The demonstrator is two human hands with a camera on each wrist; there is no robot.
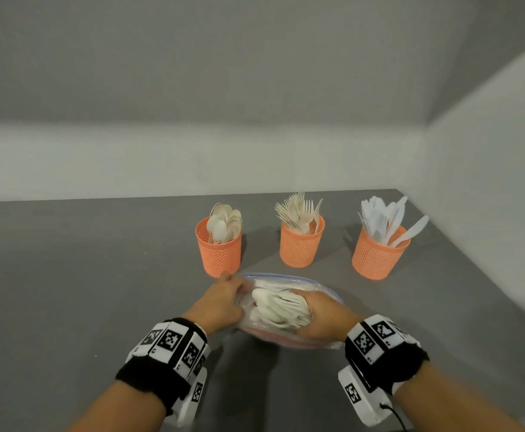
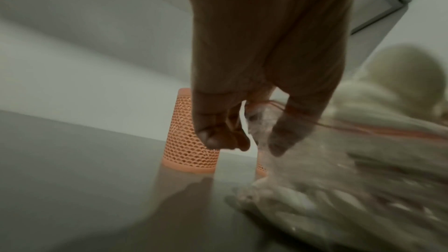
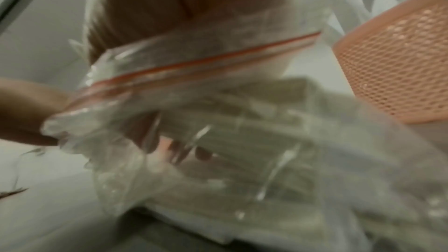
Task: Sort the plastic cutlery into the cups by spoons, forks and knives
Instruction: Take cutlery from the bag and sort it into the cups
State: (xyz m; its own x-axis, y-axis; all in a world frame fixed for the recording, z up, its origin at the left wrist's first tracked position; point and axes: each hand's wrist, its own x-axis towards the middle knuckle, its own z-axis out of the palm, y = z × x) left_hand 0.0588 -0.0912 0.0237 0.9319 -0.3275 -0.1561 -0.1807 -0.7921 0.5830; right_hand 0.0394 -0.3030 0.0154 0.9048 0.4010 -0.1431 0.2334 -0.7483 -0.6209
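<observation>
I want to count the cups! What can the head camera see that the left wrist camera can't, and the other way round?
Only the head view shows all three orange mesh cups: the spoon cup, the fork cup and the knife cup, plus the right hand reaching into the bag. Only the left wrist view shows the left hand's fingertips pinching the bag's edge, close up. Both show the left hand, the clear zip bag of cutlery, the spoon cup and the grey table.
</observation>
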